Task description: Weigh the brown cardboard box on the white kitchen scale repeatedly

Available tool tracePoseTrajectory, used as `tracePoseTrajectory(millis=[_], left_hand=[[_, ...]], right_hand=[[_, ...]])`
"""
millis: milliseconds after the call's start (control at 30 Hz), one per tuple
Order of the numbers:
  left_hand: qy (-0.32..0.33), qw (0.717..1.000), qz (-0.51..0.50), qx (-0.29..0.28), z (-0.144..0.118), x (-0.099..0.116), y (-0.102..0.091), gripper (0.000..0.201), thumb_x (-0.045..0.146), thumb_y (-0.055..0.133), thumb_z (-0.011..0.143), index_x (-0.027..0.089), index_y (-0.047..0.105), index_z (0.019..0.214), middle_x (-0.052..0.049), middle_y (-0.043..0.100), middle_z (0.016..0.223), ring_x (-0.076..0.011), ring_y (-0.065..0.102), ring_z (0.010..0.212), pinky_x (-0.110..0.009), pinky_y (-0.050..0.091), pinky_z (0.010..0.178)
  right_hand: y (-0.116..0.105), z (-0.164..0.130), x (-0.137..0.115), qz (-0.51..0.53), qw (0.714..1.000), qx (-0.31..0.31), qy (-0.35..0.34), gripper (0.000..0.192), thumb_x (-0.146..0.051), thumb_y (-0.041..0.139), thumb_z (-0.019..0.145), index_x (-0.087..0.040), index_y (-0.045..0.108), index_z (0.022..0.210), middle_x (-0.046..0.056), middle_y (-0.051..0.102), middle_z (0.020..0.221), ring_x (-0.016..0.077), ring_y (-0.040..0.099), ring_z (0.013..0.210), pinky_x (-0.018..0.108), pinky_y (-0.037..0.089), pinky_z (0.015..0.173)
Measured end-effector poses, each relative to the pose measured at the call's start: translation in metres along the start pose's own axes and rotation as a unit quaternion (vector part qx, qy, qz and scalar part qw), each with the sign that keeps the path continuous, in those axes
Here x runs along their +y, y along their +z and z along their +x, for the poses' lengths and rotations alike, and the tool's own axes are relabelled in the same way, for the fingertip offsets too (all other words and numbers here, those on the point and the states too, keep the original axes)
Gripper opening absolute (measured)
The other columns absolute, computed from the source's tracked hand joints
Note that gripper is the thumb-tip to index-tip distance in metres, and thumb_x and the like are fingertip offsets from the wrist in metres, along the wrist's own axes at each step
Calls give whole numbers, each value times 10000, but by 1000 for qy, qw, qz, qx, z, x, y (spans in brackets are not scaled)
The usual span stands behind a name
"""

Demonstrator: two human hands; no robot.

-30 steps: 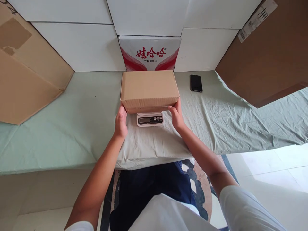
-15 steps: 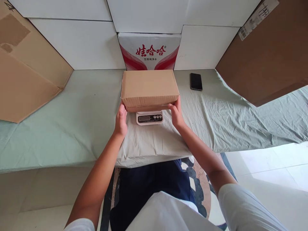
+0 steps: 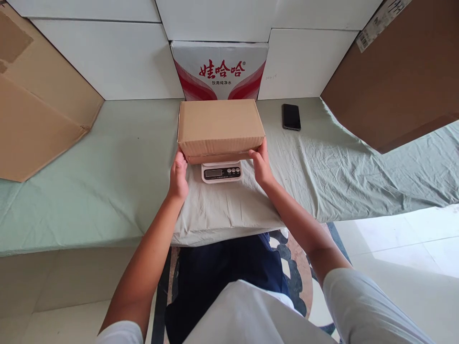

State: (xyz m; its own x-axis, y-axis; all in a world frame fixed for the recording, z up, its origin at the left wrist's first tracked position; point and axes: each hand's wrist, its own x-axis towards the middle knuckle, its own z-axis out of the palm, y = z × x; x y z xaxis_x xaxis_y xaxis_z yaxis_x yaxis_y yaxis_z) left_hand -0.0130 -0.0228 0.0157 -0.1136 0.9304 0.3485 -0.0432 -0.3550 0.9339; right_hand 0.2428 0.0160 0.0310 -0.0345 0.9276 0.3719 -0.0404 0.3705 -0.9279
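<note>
A closed brown cardboard box [image 3: 221, 120] sits over a white digital kitchen scale [image 3: 222, 180], whose front panel with display and several buttons shows below the box's near side. The scale's plate is hidden under the box, so I cannot tell whether the box rests fully on it. My left hand [image 3: 178, 177] grips the near left corner, its thumb along the side and its fingers hidden. On the near right corner, my right hand [image 3: 261, 165] has its thumb on the front face and its other fingers along the right side.
A black phone [image 3: 291, 117] lies on the green cloth [image 3: 125, 167] right of the box. Behind stands a white and red printed carton [image 3: 221, 71] against white panels. Large cardboard pieces flank the table, left [image 3: 46, 110] and right [image 3: 401, 81].
The whole view has shifted slightly upward, with the table and its things a little higher in the picture. Both hands keep the same hold on the cardboard box.
</note>
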Motion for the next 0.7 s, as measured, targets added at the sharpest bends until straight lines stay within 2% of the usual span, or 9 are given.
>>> tracePoseTrajectory(millis=[233,333,433,533,700], left_hand=[[9,1000,2,-12,1,0,0,871,874,365,864,328,520,1524,-73,492,1645,-299,423,1556,-460,345,1282],[14,1000,-1,-3,2,1,-3,887,887,347,858,352,478,1553,-42,418,1697,-281,328,1609,-459,261,1328],[34,999,3,12,4,0,-10,887,882,310,872,363,433,1581,4,314,1746,-251,194,1654,-445,176,1361],[43,999,1,29,4,-1,-18,862,854,300,898,346,441,1580,19,286,1755,-234,158,1659,-415,157,1368],[30,999,9,42,2,-5,-26,857,854,240,906,363,434,1581,33,281,1756,-230,150,1660,-412,136,1373]], right_hand=[[1,-1,-1,-10,1000,2,9,783,-625,562,816,-382,340,1526,22,485,1569,304,357,1534,570,284,1336],[-1,0,-3,-4,1000,12,0,807,-658,565,816,-391,327,1540,-11,384,1668,294,272,1606,571,199,1371],[-7,3,-3,19,999,43,-3,830,-704,542,821,-439,262,1556,-45,282,1729,297,205,1653,625,158,1362],[-17,8,-1,33,996,79,-6,821,-717,507,834,-460,226,1561,-36,257,1740,314,219,1657,665,182,1334],[-27,13,6,30,994,101,12,836,-734,483,834,-441,224,1573,-13,267,1738,314,261,1646,653,206,1327]])
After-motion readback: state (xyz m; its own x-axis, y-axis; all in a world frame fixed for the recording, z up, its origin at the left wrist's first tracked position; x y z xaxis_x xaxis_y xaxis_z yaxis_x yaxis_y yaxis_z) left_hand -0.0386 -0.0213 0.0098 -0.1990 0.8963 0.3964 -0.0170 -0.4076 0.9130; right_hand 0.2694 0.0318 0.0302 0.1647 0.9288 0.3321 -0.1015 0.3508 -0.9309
